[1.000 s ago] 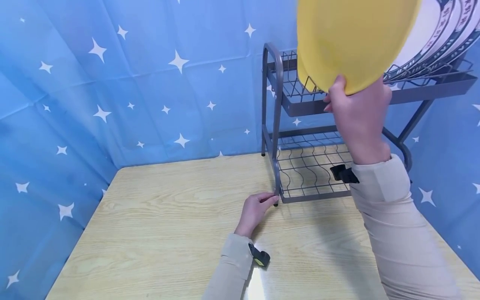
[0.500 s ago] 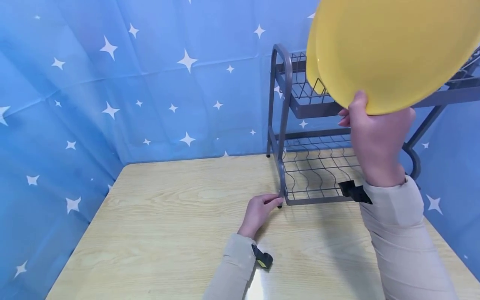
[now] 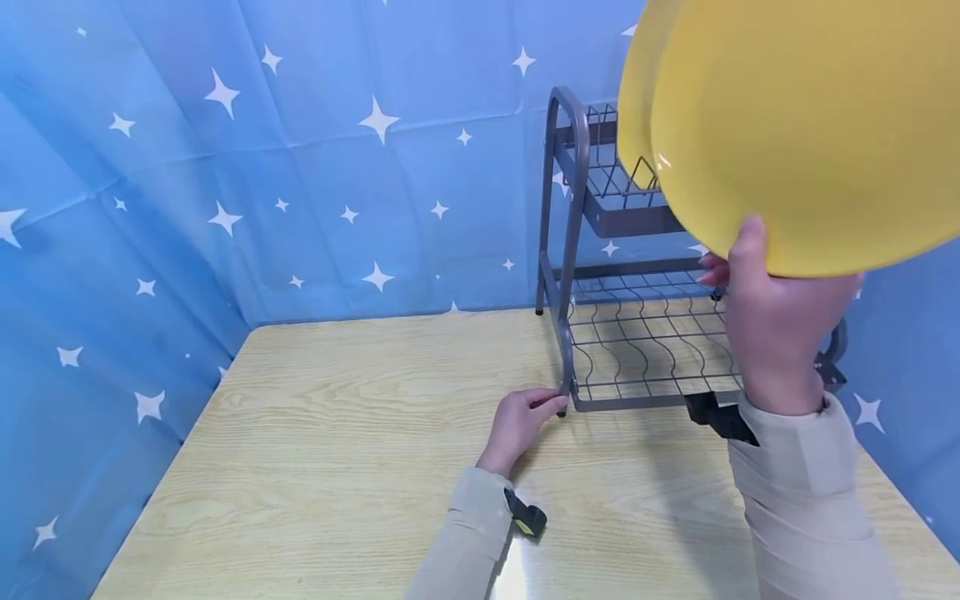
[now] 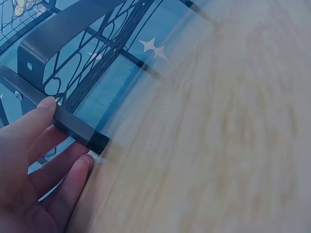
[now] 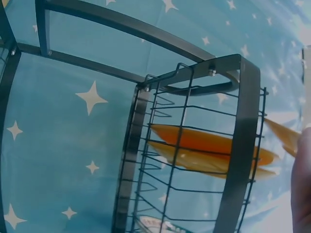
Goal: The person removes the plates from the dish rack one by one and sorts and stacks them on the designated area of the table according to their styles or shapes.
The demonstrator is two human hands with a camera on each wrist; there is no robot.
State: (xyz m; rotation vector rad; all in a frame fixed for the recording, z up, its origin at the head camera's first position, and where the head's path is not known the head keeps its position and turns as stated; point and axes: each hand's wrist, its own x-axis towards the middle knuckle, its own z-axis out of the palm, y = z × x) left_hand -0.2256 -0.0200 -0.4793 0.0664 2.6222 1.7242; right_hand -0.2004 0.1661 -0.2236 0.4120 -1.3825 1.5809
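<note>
My right hand [image 3: 787,325] grips a yellow plate [image 3: 817,142] by its lower edge, thumb on the face and fingers behind. The plate is raised in front of the upper tier of a dark metal dish rack [image 3: 637,221]; its top runs out of the head view. More yellow plates [image 5: 194,145] stand in that tier, and one yellow plate [image 3: 633,108] shows behind the held one. Low down, my left hand [image 3: 517,425] holds the rack's front left leg [image 4: 75,125] just above its black foot, thumb on one side, fingers on the other.
The rack stands on a pale wooden table [image 3: 337,450]. Its lower wire shelf [image 3: 645,333] lies close above the tabletop. A patterned white plate [image 5: 158,224] shows at the bottom of the right wrist view. Blue star-printed cloth [image 3: 337,167] hangs behind and at both sides.
My right hand has come down and to the right with the yellow plate, which now looks larger and farther from the rack. The left hand keeps its hold on the leg.
</note>
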